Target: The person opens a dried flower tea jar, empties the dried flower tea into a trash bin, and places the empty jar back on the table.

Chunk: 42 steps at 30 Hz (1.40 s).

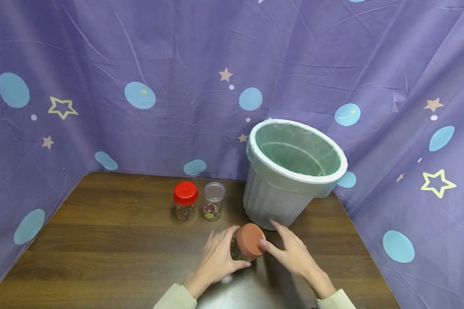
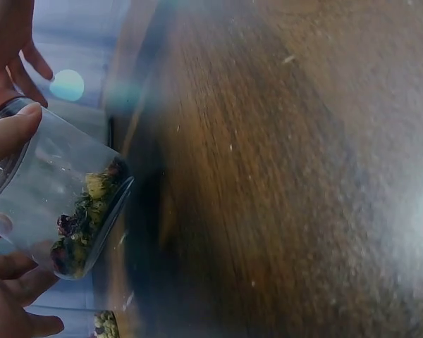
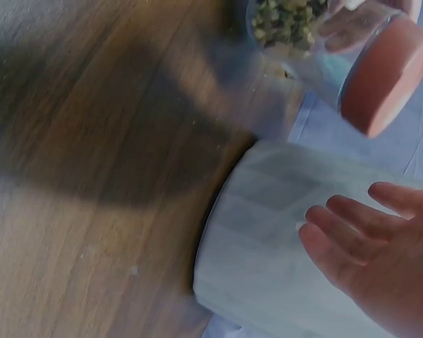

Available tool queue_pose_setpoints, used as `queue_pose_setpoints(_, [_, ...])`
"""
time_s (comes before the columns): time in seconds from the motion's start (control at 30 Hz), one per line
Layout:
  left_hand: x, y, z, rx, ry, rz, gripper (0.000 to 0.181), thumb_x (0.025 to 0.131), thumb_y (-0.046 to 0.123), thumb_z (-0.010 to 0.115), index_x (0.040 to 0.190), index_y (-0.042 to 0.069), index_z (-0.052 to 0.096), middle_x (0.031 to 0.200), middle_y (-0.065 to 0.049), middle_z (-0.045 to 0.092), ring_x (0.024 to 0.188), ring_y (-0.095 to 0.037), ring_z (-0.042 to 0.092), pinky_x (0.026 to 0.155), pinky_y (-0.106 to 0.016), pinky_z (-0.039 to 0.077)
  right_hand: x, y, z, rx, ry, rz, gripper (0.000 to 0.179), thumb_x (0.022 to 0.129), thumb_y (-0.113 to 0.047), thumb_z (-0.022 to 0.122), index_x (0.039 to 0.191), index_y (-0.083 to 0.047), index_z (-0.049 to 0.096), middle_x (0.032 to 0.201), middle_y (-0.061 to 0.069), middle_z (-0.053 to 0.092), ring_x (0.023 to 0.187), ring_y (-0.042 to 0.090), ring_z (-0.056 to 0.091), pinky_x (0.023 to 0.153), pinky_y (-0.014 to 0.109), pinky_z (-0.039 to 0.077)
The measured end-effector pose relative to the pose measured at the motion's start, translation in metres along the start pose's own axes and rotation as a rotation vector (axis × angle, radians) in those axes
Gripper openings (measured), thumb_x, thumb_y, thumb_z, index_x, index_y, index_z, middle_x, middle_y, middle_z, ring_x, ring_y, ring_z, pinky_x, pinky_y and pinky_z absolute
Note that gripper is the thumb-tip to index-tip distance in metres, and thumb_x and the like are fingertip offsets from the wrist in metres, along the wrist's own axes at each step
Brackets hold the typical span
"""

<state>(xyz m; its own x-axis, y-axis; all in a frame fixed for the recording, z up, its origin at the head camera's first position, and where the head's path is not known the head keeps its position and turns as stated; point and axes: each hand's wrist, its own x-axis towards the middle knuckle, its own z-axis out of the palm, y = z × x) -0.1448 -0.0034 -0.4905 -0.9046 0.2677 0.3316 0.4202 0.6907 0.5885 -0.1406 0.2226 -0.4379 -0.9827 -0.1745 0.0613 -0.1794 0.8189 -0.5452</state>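
A clear plastic jar (image 2: 67,169) with an orange-brown screw lid (image 1: 251,240) is tilted above the table, its lid toward the right. Dried flowers and leaves (image 2: 92,211) lie at its bottom end. My left hand (image 1: 218,259) grips the jar from the left, thumb on the near side and fingers on the far side. On the other side, my right hand (image 1: 294,255) is spread with its fingers extended; its thumb tip overlaps the lid's edge in the head view. In the right wrist view, the fingers (image 3: 359,232) show apart from the lid.
A red-lidded jar (image 1: 185,201) and a clear-lidded jar (image 1: 213,201) stand side by side farther back on the wooden table (image 1: 112,240). Just beyond my right hand is a large grey-white bin (image 1: 274,201) with a green liner. A purple patterned curtain (image 1: 185,86) surrounds the table.
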Motion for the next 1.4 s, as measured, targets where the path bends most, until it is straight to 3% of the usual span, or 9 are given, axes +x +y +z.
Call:
queue_pose_setpoints(0.17, [0.0,0.005,0.001,0.01,-0.019,0.001,0.092,0.062,0.05,0.088,0.136,0.011,0.051,0.127,-0.011,0.065,0.12,-0.031,0.061,0.105,-0.067,0.038,0.001,-0.01,0.006,0.004,0.003,-0.036,0.069,0.093,-0.056,0.057,0.147,-0.014,0.046,0.146,0.01,0.053,0.135,0.035,0.05,0.106,0.059,0.042])
queue_pose_setpoints(0.43, [-0.002,0.013,0.002,0.039,0.011,0.033,0.09,0.06,0.053,0.087,0.133,0.014,0.054,0.12,-0.008,0.068,0.113,-0.026,0.064,0.102,-0.064,0.043,0.001,-0.025,0.011,-0.027,0.034,-0.078,0.063,0.093,-0.055,0.056,0.143,-0.017,0.051,0.136,0.007,0.061,0.123,0.029,0.06,0.095,0.053,0.051])
queue_pose_setpoints(0.6, [-0.003,0.016,0.001,0.058,0.031,0.038,0.09,0.06,0.055,0.086,0.134,0.015,0.054,0.117,-0.006,0.068,0.111,-0.025,0.064,0.102,-0.061,0.044,0.0,-0.034,0.015,-0.1,0.056,-0.077,0.064,0.092,-0.057,0.056,0.141,-0.015,0.053,0.121,0.007,0.066,0.102,0.023,0.064,0.077,0.042,0.054])
queue_pose_setpoints(0.8, [-0.005,0.018,-0.001,0.082,0.045,0.057,0.092,0.058,0.058,0.085,0.134,0.017,0.055,0.116,-0.003,0.068,0.11,-0.022,0.064,0.103,-0.055,0.046,-0.002,-0.045,0.02,-0.151,0.056,-0.008,0.071,0.092,-0.062,0.053,0.14,-0.01,0.051,0.109,0.011,0.065,0.085,0.019,0.06,0.057,0.029,0.048])
queue_pose_setpoints(0.97, [-0.006,0.018,0.001,0.093,0.063,0.04,0.092,0.057,0.06,0.085,0.135,0.02,0.055,0.116,-0.001,0.067,0.106,-0.021,0.064,0.093,-0.045,0.052,0.002,-0.05,0.025,-0.153,0.048,0.067,0.076,0.09,-0.068,0.049,0.14,-0.011,0.05,0.108,0.013,0.064,0.084,0.023,0.062,0.054,0.034,0.048])
queue_pose_setpoints(1.1, [-0.006,0.02,0.0,0.079,0.072,0.02,0.092,0.056,0.058,0.085,0.135,0.021,0.055,0.115,0.0,0.066,0.102,-0.02,0.063,0.085,-0.041,0.053,0.006,-0.05,0.027,-0.142,0.081,0.072,0.07,0.091,-0.067,0.049,0.134,-0.012,0.054,0.099,0.009,0.062,0.074,0.019,0.058,0.052,0.031,0.044])
queue_pose_setpoints(1.27, [-0.003,0.02,-0.001,0.064,0.085,0.03,0.093,0.057,0.058,0.084,0.136,0.02,0.051,0.117,0.001,0.063,0.102,-0.018,0.059,0.085,-0.039,0.051,0.008,-0.05,0.026,-0.115,0.167,0.036,0.053,0.092,-0.057,0.056,0.121,-0.012,0.059,0.087,0.005,0.059,0.063,0.012,0.05,0.05,0.024,0.04])
queue_pose_setpoints(1.4, [-0.002,0.019,-0.003,0.01,0.074,0.039,0.097,0.06,0.057,0.083,0.14,0.017,0.046,0.123,-0.001,0.059,0.109,-0.02,0.057,0.09,-0.041,0.05,0.009,-0.051,0.024,-0.081,0.187,0.028,0.05,0.093,-0.054,0.056,0.12,-0.012,0.059,0.086,0.004,0.059,0.062,0.01,0.049,0.05,0.023,0.04])
